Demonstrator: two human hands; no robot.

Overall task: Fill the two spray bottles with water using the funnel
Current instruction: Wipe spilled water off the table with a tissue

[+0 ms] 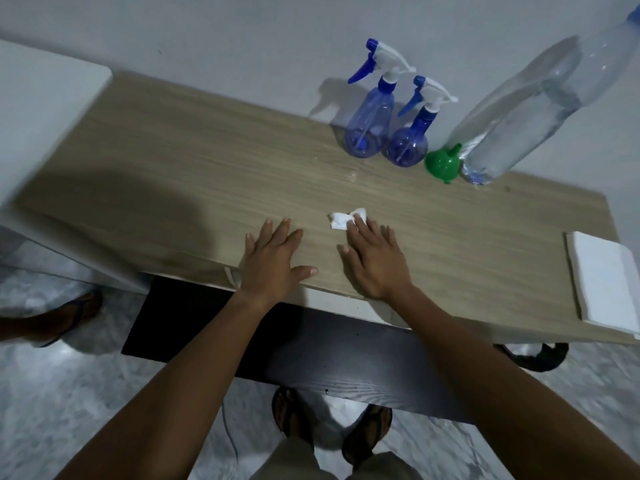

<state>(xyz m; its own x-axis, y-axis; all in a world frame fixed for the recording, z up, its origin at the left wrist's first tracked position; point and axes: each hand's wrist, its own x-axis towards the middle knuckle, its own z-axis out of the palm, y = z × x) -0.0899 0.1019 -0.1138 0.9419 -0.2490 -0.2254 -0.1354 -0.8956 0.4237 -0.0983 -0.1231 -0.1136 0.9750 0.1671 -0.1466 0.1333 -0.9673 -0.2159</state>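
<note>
Two blue spray bottles with white trigger heads stand at the back of the wooden table by the wall, one on the left (367, 126) and one on the right (410, 140). A green funnel (443, 163) lies beside them, next to a tall clear water bottle (519, 112). My left hand (273, 258) rests flat on the table near its front edge, fingers spread. My right hand (375, 261) also lies flat, its fingertips touching a crumpled white tissue (346, 218).
The wooden table (173, 168) stands against a pale wall. A stack of white napkins (604, 282) sits at its right front corner. A white surface (41, 109) adjoins on the left. A dark shelf (311, 351) lies below; another person's foot (65, 317) is at left.
</note>
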